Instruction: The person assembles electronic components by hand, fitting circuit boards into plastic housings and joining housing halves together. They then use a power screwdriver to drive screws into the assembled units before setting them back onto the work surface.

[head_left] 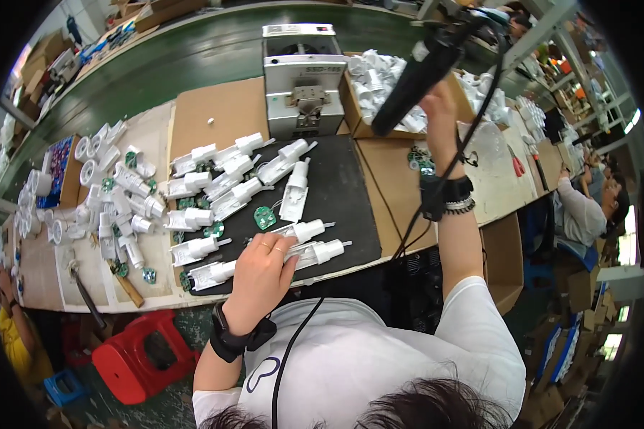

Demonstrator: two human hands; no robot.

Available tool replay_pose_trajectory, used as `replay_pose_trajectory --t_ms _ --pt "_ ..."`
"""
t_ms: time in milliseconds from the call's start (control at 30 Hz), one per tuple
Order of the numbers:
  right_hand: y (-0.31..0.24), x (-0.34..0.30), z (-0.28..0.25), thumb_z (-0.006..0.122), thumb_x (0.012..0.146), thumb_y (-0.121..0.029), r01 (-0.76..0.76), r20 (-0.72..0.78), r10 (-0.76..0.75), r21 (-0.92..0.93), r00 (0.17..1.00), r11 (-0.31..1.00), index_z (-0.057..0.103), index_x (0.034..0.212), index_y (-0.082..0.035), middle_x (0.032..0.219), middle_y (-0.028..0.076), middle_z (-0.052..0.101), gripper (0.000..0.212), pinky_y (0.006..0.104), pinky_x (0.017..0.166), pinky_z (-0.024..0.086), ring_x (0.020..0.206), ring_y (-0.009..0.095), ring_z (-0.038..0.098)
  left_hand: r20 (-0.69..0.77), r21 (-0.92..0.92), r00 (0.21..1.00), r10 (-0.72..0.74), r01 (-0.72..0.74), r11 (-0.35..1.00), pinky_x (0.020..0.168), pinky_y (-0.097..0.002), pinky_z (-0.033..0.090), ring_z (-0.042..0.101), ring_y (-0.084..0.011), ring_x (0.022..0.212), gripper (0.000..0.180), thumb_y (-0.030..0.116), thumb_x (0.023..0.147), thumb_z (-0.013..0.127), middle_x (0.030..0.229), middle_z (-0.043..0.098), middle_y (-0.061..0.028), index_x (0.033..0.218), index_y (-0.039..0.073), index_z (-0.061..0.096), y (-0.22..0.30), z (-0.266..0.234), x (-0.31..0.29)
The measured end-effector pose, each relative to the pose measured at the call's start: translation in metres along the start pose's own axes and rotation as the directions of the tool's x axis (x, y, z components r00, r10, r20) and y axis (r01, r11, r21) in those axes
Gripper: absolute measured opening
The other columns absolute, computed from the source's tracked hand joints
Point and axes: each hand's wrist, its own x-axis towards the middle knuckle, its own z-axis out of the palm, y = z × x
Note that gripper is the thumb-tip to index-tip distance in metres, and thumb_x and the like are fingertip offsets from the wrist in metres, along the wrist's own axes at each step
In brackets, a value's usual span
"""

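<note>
My left hand [261, 268] rests on white plastic housings in the front row of a dark mat [358, 236], fingers curled over them. A white housing [309, 230] shows at its fingertips, and another one [211, 275] lies beside the palm. My right hand [440, 107] is raised at the far right, over the cardboard box [365, 129] of white plastic parts. A long black tool-like thing [415, 89] with a cord crosses before its fingers. That thing hides the fingertips, so whether they grip anything is unclear. Round green circuit boards [265, 217] lie among the housings.
A grey-white machine [304, 79] stands behind the mat. At left are loose white parts [122, 207], a box of small coloured parts [68, 171] and a hammer [86, 293]. Red-handled pliers [516, 164] lie at right. A red stool [143, 357] stands below; other people sit nearby.
</note>
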Motion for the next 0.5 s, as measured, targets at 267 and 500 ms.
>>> replay_pose_trajectory --t_ms 267,500 --pt "-0.052 -0.003 0.063 0.057 0.085 -0.007 0.087 0.106 -0.071 -0.157 0.992 0.984 0.035 0.14 0.002 0.095 0.01 0.065 0.06 0.0324 0.092 0.045 0.096 0.019 0.063 -0.095 0.274 0.968 -0.233 0.251 0.928 0.068 -0.0387 0.05 0.061 -0.0306 0.083 0.024 0.02 0.079 0.072 0.088 0.061 -0.014 0.092 0.002 0.062 0.002 0.001 0.047" --pt "-0.066 -0.004 0.082 0.057 0.085 -0.006 0.117 0.123 -0.118 0.012 0.985 0.993 0.035 0.138 0.002 0.083 0.009 0.062 0.058 0.0326 0.083 0.047 0.081 0.018 0.061 0.12 0.327 0.911 -0.395 0.339 0.882 0.068 -0.0375 0.052 0.063 -0.0286 0.086 0.028 0.024 0.075 0.075 0.09 0.063 -0.0147 0.089 0.002 0.064 -0.006 0.014 0.075"
